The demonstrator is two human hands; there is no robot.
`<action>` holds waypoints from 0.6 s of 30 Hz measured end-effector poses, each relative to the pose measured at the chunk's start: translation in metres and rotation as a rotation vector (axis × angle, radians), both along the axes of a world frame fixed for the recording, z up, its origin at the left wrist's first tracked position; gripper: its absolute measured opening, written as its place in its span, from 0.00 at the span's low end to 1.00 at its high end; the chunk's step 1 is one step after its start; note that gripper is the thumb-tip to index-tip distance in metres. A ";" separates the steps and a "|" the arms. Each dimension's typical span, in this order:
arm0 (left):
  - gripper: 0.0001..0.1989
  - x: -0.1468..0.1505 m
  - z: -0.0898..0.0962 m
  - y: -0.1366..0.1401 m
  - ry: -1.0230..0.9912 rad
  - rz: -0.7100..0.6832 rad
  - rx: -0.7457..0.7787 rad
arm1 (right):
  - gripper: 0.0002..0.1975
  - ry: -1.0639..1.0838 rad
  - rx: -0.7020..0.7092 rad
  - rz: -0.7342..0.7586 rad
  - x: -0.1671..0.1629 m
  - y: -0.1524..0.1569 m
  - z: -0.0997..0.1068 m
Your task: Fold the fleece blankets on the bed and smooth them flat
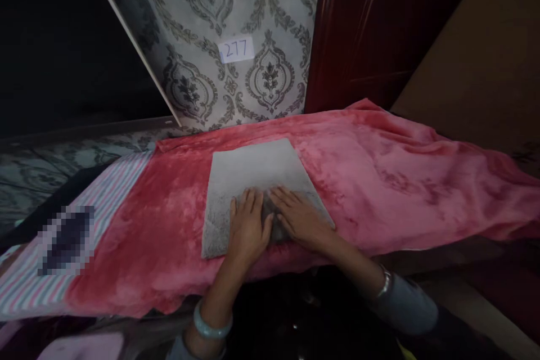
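A grey piece of plush cloth (pixel 257 166), perhaps a towel or a mat, lies flat on a red-pink plush blanket (pixel 160 236). Palm down on the cloth's near left half is my left hand (pixel 248 228), its fingers stretched out and pointing away from me. My right hand (pixel 299 216) rests flat on the near right half, fingers extended toward the upper left. Both thumbs point inward and almost meet. The parts of the cloth beneath my palms are hidden.
A striped cloth (pixel 113 185) sticks out under the blanket at the left, with a blurred dark patch on it. Behind stand a patterned wall (pixel 270 76) with a paper label (pixel 236 49) reading 277, a large dark screen (pixel 76 45) and a dark red door or panel (pixel 358 28).
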State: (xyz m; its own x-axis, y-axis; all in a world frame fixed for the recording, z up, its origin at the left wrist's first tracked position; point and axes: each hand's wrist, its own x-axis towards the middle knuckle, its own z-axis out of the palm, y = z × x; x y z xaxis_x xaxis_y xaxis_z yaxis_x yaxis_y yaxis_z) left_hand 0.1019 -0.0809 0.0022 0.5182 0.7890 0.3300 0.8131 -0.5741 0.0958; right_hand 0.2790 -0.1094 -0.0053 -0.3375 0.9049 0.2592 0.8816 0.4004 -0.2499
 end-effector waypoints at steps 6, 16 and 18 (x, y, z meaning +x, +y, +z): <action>0.30 -0.001 -0.023 -0.002 0.149 0.008 -0.001 | 0.32 -0.087 -0.087 0.000 0.016 0.018 -0.020; 0.31 -0.002 -0.021 -0.003 0.104 0.006 -0.041 | 0.34 -0.128 -0.261 -0.362 0.072 0.030 -0.021; 0.31 -0.001 -0.019 -0.005 0.084 0.008 -0.076 | 0.33 -0.148 -0.244 -0.432 0.067 0.026 -0.014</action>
